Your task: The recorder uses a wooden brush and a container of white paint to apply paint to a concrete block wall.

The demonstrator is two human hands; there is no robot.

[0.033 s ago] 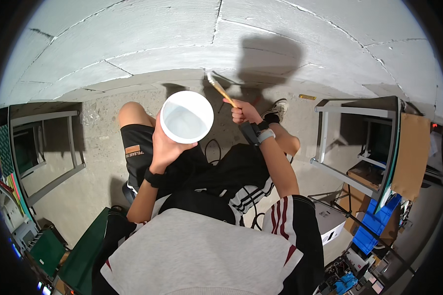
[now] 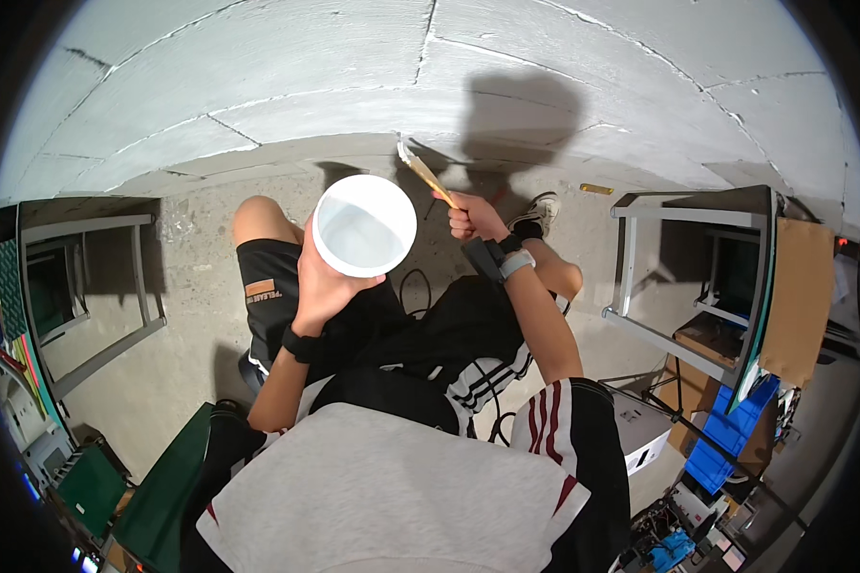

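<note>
My left hand (image 2: 326, 286) is wrapped round a white tub (image 2: 401, 196), holding it up over my lap with its open top toward me. Inside shows a whitish liquid or a pale bottom; I cannot tell which. In my right hand (image 2: 477, 217) is the wooden handle of a paintbrush (image 2: 428, 179). Its bristles, coated white, point up and left to the low part of a white-painted block wall (image 2: 344, 115). The tip is at or close to a joint there; whether it touches cannot be made out.
Metal-framed tables stand at the left (image 2: 86, 231) and right (image 2: 688, 199). A green chair (image 2: 167, 487) is at the lower left. Near my right elbow lie a white box (image 2: 640, 435) and blue bins (image 2: 731, 435). A black cable (image 2: 495, 396) runs by my legs.
The brush tip has shifted slightly left along the foot of the wall. The tub has moved a touch to the right. Both grips look the same.
</note>
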